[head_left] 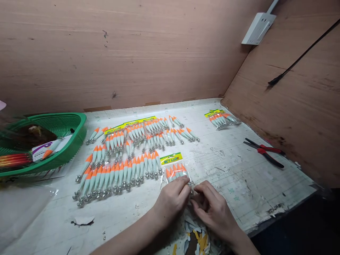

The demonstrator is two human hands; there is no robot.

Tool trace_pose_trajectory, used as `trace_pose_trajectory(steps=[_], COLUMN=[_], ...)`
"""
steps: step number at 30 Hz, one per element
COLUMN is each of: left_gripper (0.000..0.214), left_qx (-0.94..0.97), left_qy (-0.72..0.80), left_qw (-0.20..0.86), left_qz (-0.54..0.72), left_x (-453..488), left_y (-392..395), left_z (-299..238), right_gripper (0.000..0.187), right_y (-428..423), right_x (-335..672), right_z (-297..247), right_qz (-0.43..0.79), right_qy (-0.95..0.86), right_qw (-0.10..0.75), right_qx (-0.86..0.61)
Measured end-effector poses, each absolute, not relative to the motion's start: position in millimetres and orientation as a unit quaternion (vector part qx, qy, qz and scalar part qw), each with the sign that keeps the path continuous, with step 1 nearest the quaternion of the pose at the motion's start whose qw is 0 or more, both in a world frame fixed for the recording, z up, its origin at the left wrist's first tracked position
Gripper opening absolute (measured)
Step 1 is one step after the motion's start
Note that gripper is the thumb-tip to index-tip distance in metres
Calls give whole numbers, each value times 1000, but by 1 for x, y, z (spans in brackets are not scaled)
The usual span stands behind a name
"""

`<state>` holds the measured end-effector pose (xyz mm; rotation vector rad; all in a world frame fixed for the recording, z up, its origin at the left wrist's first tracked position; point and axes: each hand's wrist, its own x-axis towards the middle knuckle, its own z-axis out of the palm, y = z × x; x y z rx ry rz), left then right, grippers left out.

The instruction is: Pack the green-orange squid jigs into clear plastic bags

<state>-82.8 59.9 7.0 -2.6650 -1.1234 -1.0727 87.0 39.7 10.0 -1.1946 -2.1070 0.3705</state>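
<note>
A clear bag of fishing lures (176, 171) with a yellow-green BCT LURE header lies on the table in front of me. The lures in it have orange heads and pale bodies. My left hand (174, 198) is closed over the bag's lower part, fingers bent and covering the lure ends. At the bag's lower right corner my right hand (212, 210) is closed in a pinch, thumb and fingertips at the plastic and metal hooks. Loose lures of the same kind (120, 175) lie in rows to the left, and several headed bags (132, 129) rest behind them.
A green basket (79, 131) with other lures stands at the left, above a sheet of clear plastic (23, 212). Finished-looking bags (220, 119) lie at the back right. Red-handled pliers (265, 150) rest at the right. Paper scraps (198, 239) lie near my wrists.
</note>
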Motion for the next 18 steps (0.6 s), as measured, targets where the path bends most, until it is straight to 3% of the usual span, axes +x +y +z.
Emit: trace_pose_trajectory(steps=[6,12,18], left_gripper=[16,20,28], left_qx=[-875,-839,-820], left_qy=[-293,-437,-425], left_qw=[41,108,178], left_qz=[-384,-307,-340], left_x=[-82,-85,-87], left_y=[57,47,42], left_z=[4,6,16], right_gripper=[14,21,14], right_y=[44,43,37], right_x=[88,89,113], right_z=[9,3,9], right_qz=[145,110,15], right_qy=[-810,-823,-882], right_qw=[343,343,312], right_qx=[-453,-440,-351])
